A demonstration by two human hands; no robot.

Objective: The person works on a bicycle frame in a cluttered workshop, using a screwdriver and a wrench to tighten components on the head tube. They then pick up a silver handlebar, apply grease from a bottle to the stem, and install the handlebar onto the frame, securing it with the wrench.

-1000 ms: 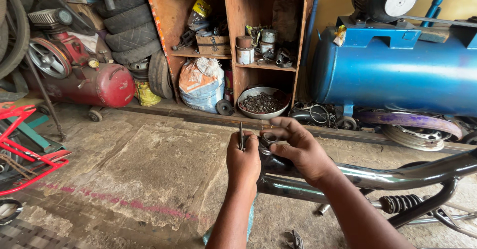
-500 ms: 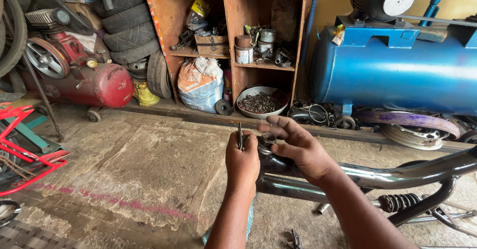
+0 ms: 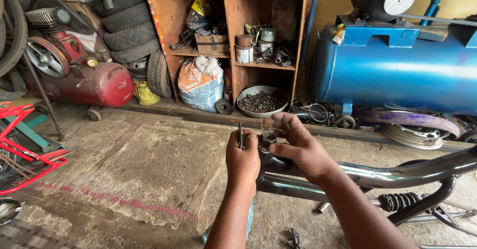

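At frame's front tube (image 3: 269, 138), left hand (image 3: 242, 160) gripped a thin tool (image 3: 240, 134); right hand (image 3: 298, 147) pinched the ring; best kept square, steady.

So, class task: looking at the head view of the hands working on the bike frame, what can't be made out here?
- The slim tool in the left hand: its lower end is hidden by the fingers.
- The frame tube end: partly covered by the right hand.
- The small parts in the bowl: too small to identify.
- The metal frame: cut off by the right edge.
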